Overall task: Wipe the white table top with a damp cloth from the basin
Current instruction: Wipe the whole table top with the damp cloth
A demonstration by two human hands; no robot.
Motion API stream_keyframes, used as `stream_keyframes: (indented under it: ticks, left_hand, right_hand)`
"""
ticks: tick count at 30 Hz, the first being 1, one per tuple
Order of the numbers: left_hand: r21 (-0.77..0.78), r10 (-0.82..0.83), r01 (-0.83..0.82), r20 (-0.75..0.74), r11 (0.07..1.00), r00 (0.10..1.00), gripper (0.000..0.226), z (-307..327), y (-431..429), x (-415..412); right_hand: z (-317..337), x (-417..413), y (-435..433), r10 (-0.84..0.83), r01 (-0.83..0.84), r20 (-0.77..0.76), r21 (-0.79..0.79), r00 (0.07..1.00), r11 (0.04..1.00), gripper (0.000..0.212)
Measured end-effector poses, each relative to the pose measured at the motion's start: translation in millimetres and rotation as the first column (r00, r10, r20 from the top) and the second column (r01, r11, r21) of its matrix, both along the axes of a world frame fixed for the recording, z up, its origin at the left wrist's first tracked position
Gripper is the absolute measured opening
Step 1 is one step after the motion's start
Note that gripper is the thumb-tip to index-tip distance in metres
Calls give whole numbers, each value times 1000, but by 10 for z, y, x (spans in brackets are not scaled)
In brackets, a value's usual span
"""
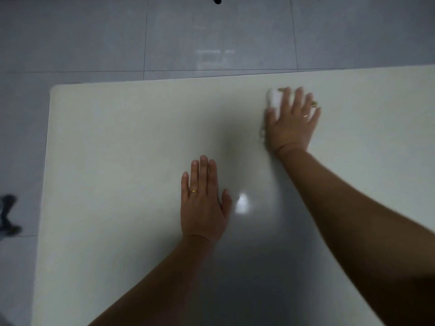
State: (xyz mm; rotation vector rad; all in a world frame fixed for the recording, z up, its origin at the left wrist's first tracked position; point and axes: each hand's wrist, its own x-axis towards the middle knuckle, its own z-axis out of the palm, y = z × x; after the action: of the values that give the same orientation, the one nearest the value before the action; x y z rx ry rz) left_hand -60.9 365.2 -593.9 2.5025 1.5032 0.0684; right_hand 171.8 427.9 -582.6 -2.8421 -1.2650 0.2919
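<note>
Head view: I look down over the counter (117,149), a white top with a rounded far-left corner. Both my bare forearms reach out across it.
Right hand (293,121): it lies flat on the cloth, fingers straight and spread, pressing it onto the counter. No finger curls round the cloth. The hand is slightly blurred.
Cloth (274,98): white and bunched, under my right palm and fingers, near the far edge of the counter and right of the middle. A lump of it shows past my forefinger and thumb, a scrap shows beside the heel of my palm, and a yellowish bit peeks out by the little finger.
Left hand (203,201): open, palm down on the bare counter, fingers straight and close together, thumb a little out. It holds nothing and lies well apart from the cloth, nearer to me and left of my right hand.
Rings: a gold ring (193,191) on my left ring finger and a thin ring (305,116) on a right-hand finger.
Counter surface: a bright glare patch (242,203) sits just right of my left thumb, and a shadow darkens the near middle.
Floor (94,38): grey glossy tiles beyond the far edge and along the left side.
Left edge: a dark blurred thing (8,215) stands on the floor; I cannot tell what it is.
</note>
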Motion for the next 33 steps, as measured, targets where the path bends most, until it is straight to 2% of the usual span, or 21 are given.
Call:
stream_keyframes:
  ticks: [2, 4, 6, 7, 9, 11, 14, 16, 19, 22, 24, 26, 30, 31, 33]
  left_hand:
    - [1, 6, -6, -2, 1000, 1000, 68, 7, 4, 5]
    - [-2, 9, -9, -16, 1000, 1000, 68, 14, 8, 3]
    - [-12, 2, -2, -11, 1000, 1000, 67, 26, 7, -6]
    - [-13, 3, -3, -3, 1000, 1000, 67, 32, 8, -4]
    - [-12, 10, -10, 7, 1000, 1000, 67, 38, 13, -2]
    - [-9, 10, -10, 11, 1000, 1000, 67, 38, 6, -3]
    - [-8, 10, -10, 2, 1000, 1000, 67, 29, -1, -4]
    - [-9, 12, -12, -1, 1000, 1000, 67, 29, 0, -9]
    - [-3, 9, -9, -4, 1000, 1000, 66, 30, 1, -15]
    - [7, 0, 0, -1, 1000, 1000, 65, 18, 4, -25]
    - [11, 5, -5, 8, 1000, 1000, 65, 10, 0, -28]
    - [13, 6, -6, 12, 1000, 1000, 65, 7, -3, -27]
    - [10, 10, -10, 20, 1000, 1000, 65, 12, -7, -19]
    - [11, 8, -9, 26, 1000, 1000, 65, 16, -8, -14]
    - [19, 11, -12, 37, 1000, 999, 65, 20, -4, -16]
  right_hand:
    - [-25, -504, -98, 169, -169, 7, 3, 986, 986, 63]
    - [-1, -795, -275, 401, -402, -20, -3, 916, 916, 63]
    - [35, -650, -411, 543, -542, -53, 30, 838, 840, 60]
    - [45, -485, -470, 554, -552, -50, 55, 831, 832, 57]
    - [59, -118, -600, 446, -442, -28, 89, 895, 892, 55]
    - [59, 137, -711, 240, -237, -20, 84, 971, 968, 54]
    - [-2, -111, -690, 10, -10, -3, 53, 1000, 999, 56]
    - [-42, -571, -685, 53, -53, 3, 33, 999, 998, 62]
    - [-16, -1072, -844, 349, -349, -26, 4, 937, 937, 65]
    - [12, -739, -1003, 527, -527, -40, 12, 849, 850, 62]
    - [17, -363, -1149, 458, -458, -8, -8, 889, 889, 61]
    - [35, -66, -1269, 281, -281, 4, -24, 960, 959, 63]
    - [-15, -350, -1219, -44, 44, -10, -14, 999, 999, 61]
    - [-26, -559, -1214, -38, 38, -8, -8, 999, 999, 62]
    - [-22, -1016, -1301, 157, -157, -15, -24, 988, 987, 64]
